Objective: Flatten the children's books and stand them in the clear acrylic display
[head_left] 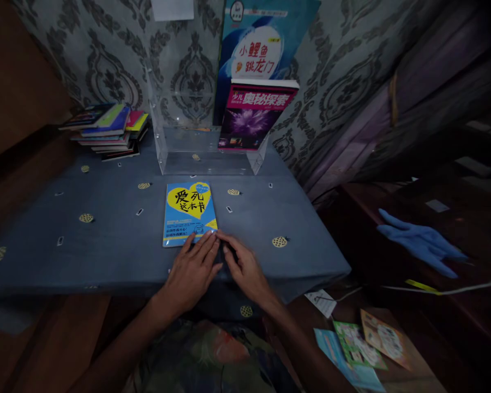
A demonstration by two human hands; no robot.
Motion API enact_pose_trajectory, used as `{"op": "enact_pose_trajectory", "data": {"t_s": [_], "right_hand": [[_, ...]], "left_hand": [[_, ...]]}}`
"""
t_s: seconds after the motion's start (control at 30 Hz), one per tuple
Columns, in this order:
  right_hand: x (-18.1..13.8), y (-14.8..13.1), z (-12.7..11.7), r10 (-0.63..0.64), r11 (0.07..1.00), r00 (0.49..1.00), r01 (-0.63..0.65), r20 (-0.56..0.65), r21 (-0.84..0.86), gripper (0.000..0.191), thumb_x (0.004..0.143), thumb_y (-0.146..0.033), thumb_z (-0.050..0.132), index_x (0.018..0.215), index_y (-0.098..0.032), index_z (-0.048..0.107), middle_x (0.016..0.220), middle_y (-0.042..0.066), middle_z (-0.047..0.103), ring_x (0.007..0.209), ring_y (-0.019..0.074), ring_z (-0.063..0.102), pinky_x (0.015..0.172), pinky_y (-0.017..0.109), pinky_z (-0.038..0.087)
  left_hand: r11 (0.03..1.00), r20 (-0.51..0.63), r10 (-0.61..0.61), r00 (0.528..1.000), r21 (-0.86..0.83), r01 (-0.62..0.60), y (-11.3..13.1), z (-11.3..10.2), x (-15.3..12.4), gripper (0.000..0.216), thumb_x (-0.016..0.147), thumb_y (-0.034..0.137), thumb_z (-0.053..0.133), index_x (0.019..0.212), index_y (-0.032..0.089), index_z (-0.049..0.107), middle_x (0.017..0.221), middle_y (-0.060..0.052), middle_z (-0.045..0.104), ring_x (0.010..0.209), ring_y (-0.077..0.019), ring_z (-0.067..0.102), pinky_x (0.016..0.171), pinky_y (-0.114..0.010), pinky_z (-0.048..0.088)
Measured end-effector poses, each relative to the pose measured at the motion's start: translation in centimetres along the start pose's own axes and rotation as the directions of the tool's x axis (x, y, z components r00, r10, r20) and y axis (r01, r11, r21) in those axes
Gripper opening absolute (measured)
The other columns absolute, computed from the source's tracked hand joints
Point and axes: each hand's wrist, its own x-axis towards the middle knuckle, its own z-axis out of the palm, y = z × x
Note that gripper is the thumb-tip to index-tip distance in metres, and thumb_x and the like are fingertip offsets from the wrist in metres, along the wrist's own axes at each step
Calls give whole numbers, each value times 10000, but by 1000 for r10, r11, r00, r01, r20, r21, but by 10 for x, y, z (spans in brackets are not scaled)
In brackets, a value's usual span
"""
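Observation:
A blue book [190, 218] with a yellow heart on its cover lies closed and flat on the cloth-covered table. My left hand [194, 265] rests over its lower edge, fingers stretched out and lying on the cover. At the book's lower right corner is my right hand [245, 267], its index fingertip against the corner and its thumb apart from that finger. The remaining fingers of the right hand are partly hidden.
Behind the book stands a clear acrylic stand [208, 164] holding a purple book [251, 117] and a tall teal book [265, 33]. A book stack [110, 128] sits at the back left. To the right lie a blue glove [421, 237] and several booklets [358, 344], lower down.

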Motion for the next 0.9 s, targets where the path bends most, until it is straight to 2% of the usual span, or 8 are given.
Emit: {"op": "enact_pose_trajectory", "data": {"t_s": [0.13, 0.43, 0.57, 0.73, 0.9], "right_hand": [[-2, 1, 4, -8, 999, 999, 7, -42, -45, 389, 1002, -220, 439, 1348, -258, 612, 1321, 85, 673, 1225, 222, 632, 1085, 427, 501], [-3, 3, 5, -14, 997, 998, 10, -59, -74, 357, 1010, -250, 455, 1317, -267, 634, 1305, 74, 684, 1223, 230, 635, 1083, 435, 504], [-2, 3, 6, -13, 997, 998, 7, -67, -79, 354, 1010, -251, 459, 1316, -264, 638, 1302, 82, 685, 1212, 234, 640, 1067, 441, 516], [-2, 2, 6, -16, 996, 997, 10, -69, -83, 362, 1010, -241, 459, 1321, -280, 640, 1298, 80, 687, 1204, 242, 646, 1063, 463, 521], [-1, 3, 5, -21, 997, 997, 16, -68, -76, 364, 1011, -232, 464, 1328, -292, 634, 1313, 76, 680, 1201, 243, 651, 1051, 465, 535]], "left_hand": [[997, -11, -79, 997, -23, 78, 2, -2, -9, 460, 1057, 285, 353, 1471, 121, 468, 1513, -148, 499, 1440, -249, 430, 1208, -503, 332], [982, -49, -187, 981, -1, 187, -17, -12, -45, 464, 1046, 251, 355, 1487, 131, 437, 1495, -147, 523, 1404, -260, 481, 1173, -503, 386], [967, -76, -250, 965, 21, 252, -20, -16, -57, 468, 1045, 241, 358, 1497, 129, 408, 1487, -160, 526, 1374, -284, 515, 1157, -548, 387], [957, -107, -286, 952, 11, 289, -22, -18, -61, 527, 1042, 257, 369, 1559, 179, 303, 1472, -155, 545, 1350, -276, 543, 1170, -544, 374], [952, -128, -302, 945, 16, 307, -31, -16, -54, 518, 1048, 284, 355, 1555, 191, 307, 1455, -151, 564, 1333, -275, 559, 1150, -543, 402]]}}
